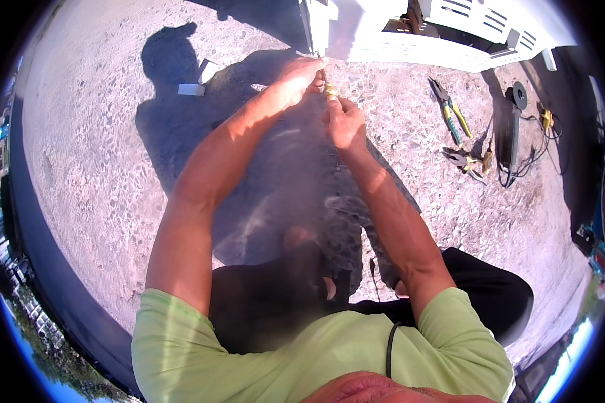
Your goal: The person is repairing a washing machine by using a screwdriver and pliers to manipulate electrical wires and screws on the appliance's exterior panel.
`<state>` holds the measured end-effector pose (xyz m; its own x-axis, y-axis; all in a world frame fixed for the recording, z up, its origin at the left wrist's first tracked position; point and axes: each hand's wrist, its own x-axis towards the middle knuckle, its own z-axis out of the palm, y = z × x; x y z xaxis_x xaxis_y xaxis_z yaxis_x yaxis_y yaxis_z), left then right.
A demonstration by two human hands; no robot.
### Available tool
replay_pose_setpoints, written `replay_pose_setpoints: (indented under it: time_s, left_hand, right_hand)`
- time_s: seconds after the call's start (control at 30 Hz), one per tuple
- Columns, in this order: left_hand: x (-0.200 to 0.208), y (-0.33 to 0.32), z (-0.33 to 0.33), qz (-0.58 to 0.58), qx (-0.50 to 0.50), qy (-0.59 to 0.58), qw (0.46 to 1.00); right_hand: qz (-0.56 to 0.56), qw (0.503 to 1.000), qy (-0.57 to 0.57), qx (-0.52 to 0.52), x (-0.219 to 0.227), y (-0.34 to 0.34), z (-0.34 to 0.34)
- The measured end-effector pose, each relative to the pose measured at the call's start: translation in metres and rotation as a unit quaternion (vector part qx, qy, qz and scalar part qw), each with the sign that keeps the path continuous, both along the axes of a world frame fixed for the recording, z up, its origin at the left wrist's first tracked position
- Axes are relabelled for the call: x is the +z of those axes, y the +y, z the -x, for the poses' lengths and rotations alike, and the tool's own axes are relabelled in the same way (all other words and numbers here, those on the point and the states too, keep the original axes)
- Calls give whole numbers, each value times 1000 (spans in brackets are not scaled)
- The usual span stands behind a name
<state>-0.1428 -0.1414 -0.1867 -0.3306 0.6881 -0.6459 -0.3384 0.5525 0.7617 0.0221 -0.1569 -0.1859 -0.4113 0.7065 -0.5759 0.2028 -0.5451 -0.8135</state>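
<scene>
Both arms reach forward to the near left corner of a white slotted metal housing (410, 56). My left hand (301, 79) is closed at that corner, its fingertips pinched together around something too small to make out. Just below and to the right, my right hand (346, 123) has its thumb and fingers closed on a small brass-coloured piece (329, 88). The piece sits between the two hands, partly hidden by fingers. Whether it is joined to the housing, I cannot tell.
To the right on the rough concrete lie long pliers (446, 111) with yellow-green handles, a second pair of pliers (462, 160), and a long dark tool (515, 127) with a round disc and cable. Two small white blocks (191, 89) lie at the left, in and beside my shadow.
</scene>
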Motion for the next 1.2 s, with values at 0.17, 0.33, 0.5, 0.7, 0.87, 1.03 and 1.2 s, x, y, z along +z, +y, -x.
replay_pose_setpoints:
  time_s: [0.17,0.33,0.5,0.7,0.87,1.03,1.2]
  left_hand:
    - [10,-7,-30,6,-17,-38,999]
    - [24,-54,-13,62,-38,-61,995]
    - [29,-88,-24,-17,-70,59,996]
    - [81,-121,-84,-64,-227,267,934]
    - [70,-116,-41,-77,-159,308,935]
    - [5,-141,49,-8,-220,492,842]
    - [-33,-167,50,-16,-302,643,704]
  right_hand:
    - [426,820,379,-60,-20,31,-29]
    - [403,841,361,19,-6,20,-18]
    - [328,895,303,-3,-28,-19,-31]
    - [403,825,388,-81,-6,-41,-44]
    - [395,872,276,-86,-22,-22,-54]
    - [260,957,121,42,-28,6,-67]
    - [-110,913,-29,392,-63,56,-122]
